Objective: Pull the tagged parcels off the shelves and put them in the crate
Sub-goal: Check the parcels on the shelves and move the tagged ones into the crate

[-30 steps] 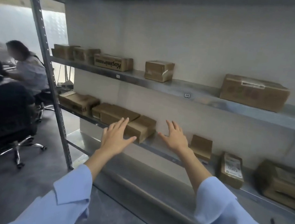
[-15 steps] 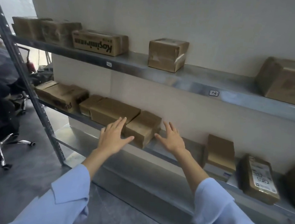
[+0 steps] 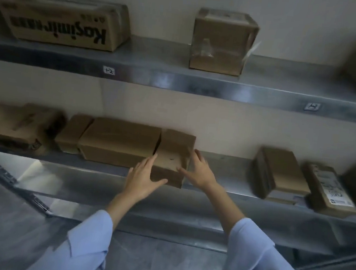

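A small plain brown parcel (image 3: pixel 173 154) lies on the lower metal shelf (image 3: pixel 224 164), its front end jutting over the shelf edge. My left hand (image 3: pixel 143 178) touches its left front corner with straight fingers and the thumb under the front face. My right hand (image 3: pixel 199 170) lies against its right side, fingers straight. A larger brown box (image 3: pixel 120 141) sits tight against the parcel's left. No crate is in view.
The lower shelf also carries boxes at the left (image 3: pixel 16 125), a dark box (image 3: pixel 279 173) and a labelled parcel (image 3: pixel 330 190) at the right. The upper shelf (image 3: pixel 178 81) holds a printed carton (image 3: pixel 61 23) and a taped cube box (image 3: pixel 221 42). Grey floor lies below.
I have moved closer to the shelves. Both hands have reached forward from mid-air and now touch the small parcel on either side.
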Action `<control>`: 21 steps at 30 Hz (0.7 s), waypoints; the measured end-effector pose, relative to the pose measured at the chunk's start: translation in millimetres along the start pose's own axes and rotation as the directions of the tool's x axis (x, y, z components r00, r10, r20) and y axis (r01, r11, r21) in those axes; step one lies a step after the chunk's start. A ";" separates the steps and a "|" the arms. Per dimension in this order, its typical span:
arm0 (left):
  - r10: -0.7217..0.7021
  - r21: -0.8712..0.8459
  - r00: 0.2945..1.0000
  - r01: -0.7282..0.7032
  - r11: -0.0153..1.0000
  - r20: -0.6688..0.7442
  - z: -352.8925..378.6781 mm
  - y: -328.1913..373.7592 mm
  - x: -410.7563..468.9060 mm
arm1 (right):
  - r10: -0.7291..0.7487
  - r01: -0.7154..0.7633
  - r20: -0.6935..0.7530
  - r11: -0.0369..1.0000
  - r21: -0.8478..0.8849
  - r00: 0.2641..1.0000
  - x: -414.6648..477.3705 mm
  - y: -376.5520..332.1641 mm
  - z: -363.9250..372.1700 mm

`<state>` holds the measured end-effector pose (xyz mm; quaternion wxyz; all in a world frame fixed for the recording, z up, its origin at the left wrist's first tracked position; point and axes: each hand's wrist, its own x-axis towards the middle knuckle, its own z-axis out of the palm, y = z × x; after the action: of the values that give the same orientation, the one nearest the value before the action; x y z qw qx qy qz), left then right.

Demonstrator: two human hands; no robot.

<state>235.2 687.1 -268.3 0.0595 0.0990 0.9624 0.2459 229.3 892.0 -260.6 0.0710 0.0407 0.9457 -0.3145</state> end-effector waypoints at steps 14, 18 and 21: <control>0.156 -0.261 0.988 -0.153 0.953 -0.010 16.8 -16.1 27.7 | 0.038 -0.039 0.016 0.999 0.018 0.999 11.0 27.5 17.5; 0.121 -0.273 0.991 -0.101 0.957 0.058 21.1 -12.1 40.9 | 0.017 -0.017 0.014 0.999 0.041 1.000 14.3 32.0 16.2; 0.100 -0.280 0.992 -0.073 0.957 0.082 25.9 -8.0 44.8 | 0.000 0.000 0.006 0.998 0.063 1.000 13.5 36.6 13.6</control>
<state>194.5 702.0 -297.7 0.1078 0.1435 0.9095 0.3750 221.9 913.5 -295.1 0.0723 0.0422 0.9351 -0.3443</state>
